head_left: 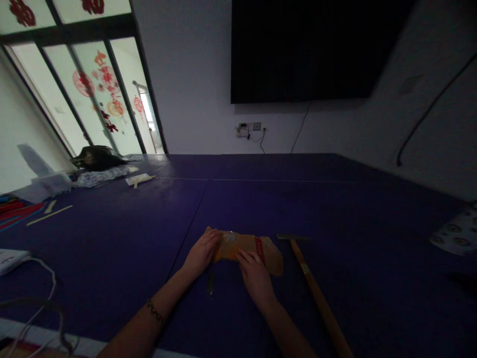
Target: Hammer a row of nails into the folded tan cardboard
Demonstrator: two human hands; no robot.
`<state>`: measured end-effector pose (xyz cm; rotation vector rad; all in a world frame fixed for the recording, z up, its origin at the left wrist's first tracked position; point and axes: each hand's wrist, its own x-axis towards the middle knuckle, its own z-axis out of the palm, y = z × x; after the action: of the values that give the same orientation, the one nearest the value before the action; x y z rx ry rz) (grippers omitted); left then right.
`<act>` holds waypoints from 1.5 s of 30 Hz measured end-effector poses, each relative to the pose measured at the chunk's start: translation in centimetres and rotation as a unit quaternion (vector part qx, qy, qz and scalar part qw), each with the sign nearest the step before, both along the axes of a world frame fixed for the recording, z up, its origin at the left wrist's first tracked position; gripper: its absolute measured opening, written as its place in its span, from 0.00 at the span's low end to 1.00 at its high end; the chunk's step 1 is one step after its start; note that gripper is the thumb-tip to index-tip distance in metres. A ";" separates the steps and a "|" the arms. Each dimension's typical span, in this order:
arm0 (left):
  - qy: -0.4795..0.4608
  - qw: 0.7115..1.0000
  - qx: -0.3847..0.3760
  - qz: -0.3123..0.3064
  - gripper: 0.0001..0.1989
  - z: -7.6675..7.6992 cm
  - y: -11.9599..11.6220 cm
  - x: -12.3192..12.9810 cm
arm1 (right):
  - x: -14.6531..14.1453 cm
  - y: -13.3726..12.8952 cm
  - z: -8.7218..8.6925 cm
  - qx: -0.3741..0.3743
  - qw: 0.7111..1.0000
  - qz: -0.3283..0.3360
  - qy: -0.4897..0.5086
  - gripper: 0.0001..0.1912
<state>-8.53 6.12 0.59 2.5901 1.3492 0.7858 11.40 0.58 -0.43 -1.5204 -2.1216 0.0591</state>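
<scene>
A brown paper packet with a red stripe and a clear window showing orange-yellow contents lies on the dark blue table. My left hand grips its left end, fingers over the top. On the front edge, near the middle, rest the fingers of my right hand, spread a little and lying on the packet. Several thin metal pieces lie on the table between my forearms. To the right of the packet is a hammer with a long wooden handle, its head at the far end.
At the left edge are a white device with cables, red and blue strips and thin wooden sticks. Farther back sit a dark bag and clear plastic. A patterned item lies at the right edge.
</scene>
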 end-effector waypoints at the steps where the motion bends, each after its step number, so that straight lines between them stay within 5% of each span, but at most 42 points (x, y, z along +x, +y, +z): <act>1: -0.010 0.999 -0.020 -0.039 0.18 0.5 -0.1 0.4 | 0.0 0.0 0.1 -0.003 1.000 0.000 -0.003 0.19; 10: -0.002 0.981 -0.096 -0.166 0.19 1.5 1.1 3.4 | 0.0 0.5 1.6 -0.042 0.998 0.046 -0.008 0.19; 15: -0.028 0.977 -0.120 -0.174 0.20 1.0 1.6 3.5 | 4.7 2.2 4.7 -0.045 0.990 0.125 0.038 0.14; 19: -0.043 0.975 -0.132 -0.175 0.13 0.9 1.6 3.4 | 12.4 3.9 5.4 0.018 0.993 -0.041 0.111 0.19; 24: -0.056 0.974 -0.132 -0.174 0.13 0.4 1.6 3.5 | 18.6 3.9 2.6 0.068 0.938 -0.279 0.193 0.22; 29: -0.067 0.974 -0.131 -0.171 0.15 -0.2 1.6 3.4 | 18.1 3.6 1.2 0.021 0.926 -0.308 0.219 0.22; 45: -0.070 0.976 -0.135 -0.155 0.17 -0.1 0.9 3.4 | 16.5 3.4 1.2 -0.051 0.937 -0.280 0.201 0.22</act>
<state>-5.17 7.01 0.51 2.3968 0.9088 0.6672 27.89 3.99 0.74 -1.9277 -1.3376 0.2551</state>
